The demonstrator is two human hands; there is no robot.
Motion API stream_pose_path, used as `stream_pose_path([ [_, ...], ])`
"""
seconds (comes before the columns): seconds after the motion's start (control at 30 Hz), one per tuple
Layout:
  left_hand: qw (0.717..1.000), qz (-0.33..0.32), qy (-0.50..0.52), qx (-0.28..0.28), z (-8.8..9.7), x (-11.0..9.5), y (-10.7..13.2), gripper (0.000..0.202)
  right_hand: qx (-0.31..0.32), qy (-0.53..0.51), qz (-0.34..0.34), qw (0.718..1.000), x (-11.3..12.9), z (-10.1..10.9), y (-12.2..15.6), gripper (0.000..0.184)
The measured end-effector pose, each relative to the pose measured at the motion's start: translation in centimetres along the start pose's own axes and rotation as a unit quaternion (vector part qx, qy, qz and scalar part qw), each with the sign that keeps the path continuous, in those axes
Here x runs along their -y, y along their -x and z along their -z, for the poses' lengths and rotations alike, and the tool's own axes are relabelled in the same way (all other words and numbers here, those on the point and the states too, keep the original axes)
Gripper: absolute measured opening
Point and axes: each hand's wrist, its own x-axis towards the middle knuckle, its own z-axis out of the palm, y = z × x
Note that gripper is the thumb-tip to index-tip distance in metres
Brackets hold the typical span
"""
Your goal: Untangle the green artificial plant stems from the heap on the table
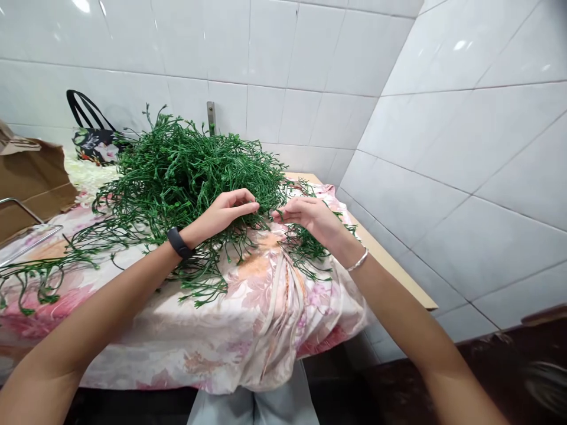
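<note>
1. Firstly, saw a big heap of green stems [195, 171], lying tangled on the flowered tablecloth [177, 342], on the far side of the table and close to the tiled wall [310, 53].

2. Found the left hand [224, 213] at the near side of the heap, with thumb and forefinger spread apart and the palm turned to the right. Saw nothing grasped in it.

3. Found the right hand [315, 223] at the right end of the heap, with fingers gathered and pointing to the left hand. Noticed a bit of green at the fingertips, but could not tell for certain between a light pinch and a simple touch.

4. Observed loose stems [48, 283] trailing toward the near left, and also a smaller bunch [308, 251] below the right hand.

5. Judged the handling of stems to be underway, but far from complete: the greater part lay mixed in the heap. Could perhaps count the smaller bunch as set apart, without being sure. Saw no neatly ordered stems.

6. Saw also a brown paper bag [39, 183] at the left, a metal wire frame [33, 245] nearer, and a flowered bag [100, 146] at the far left, beside white flowers [91, 175].
</note>
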Motion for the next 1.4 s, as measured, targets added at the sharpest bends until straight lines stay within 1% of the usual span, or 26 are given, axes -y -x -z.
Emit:
stream_pose_path([
  [0.07,1.0,-0.008,-0.02,0.007,0.0,0.1,0.0,0.024,0.019,0.018,-0.008,1.0,0.1,-0.1,0.0,0.012],
  [0.2,0.993,-0.039,-0.114,0.015,-0.5,0.2,0.2,0.024,0.031,0.072,-0.005,0.997,0.1,-0.5,0.1,0.023],
  [0.33,0.981,-0.073,-0.176,0.021,-1.0,0.2,0.6,0.025,0.061,0.133,0.01,0.989,0.0,-0.7,0.2,0.016],
  [0.47,0.979,-0.084,-0.187,0.022,-1.2,0.2,0.7,0.021,0.062,0.129,0.008,0.99,-0.2,-0.7,0.3,0.011],
  [0.57,0.983,-0.068,-0.17,0.019,-1.2,0.2,0.7,0.014,0.063,0.124,0.025,0.99,-0.4,-0.7,0.2,0.009],
  [0.7,0.986,-0.059,-0.154,0.017,-1.1,0.3,0.6,0.012,0.057,0.119,0.046,0.99,-0.5,-0.5,-0.1,0.009],
  [0.77,0.989,-0.056,-0.137,0.023,-1.1,0.4,0.5,0.012,0.06,0.11,0.032,0.992,-0.5,-0.3,-0.2,0.011],
  [0.9,0.996,-0.036,-0.063,0.042,-1.2,0.4,0.4,0.012,0.075,0.084,0.011,0.994,-0.4,-0.2,-0.1,0.015],
  [1.07,0.999,-0.019,-0.016,0.029,-1.5,0.0,0.6,0.011,0.069,0.074,-0.017,0.995,0.1,-0.3,0.1,0.016],
  [1.27,0.999,-0.005,0.045,0.012,-1.5,0.1,0.6,0.011,0.075,0.052,0.001,0.996,0.2,-0.3,0.3,0.016],
  [1.4,0.995,0.019,0.102,0.013,-1.6,-0.3,0.7,0.013,0.092,0.029,-0.006,0.995,0.0,-0.2,0.2,0.018],
])
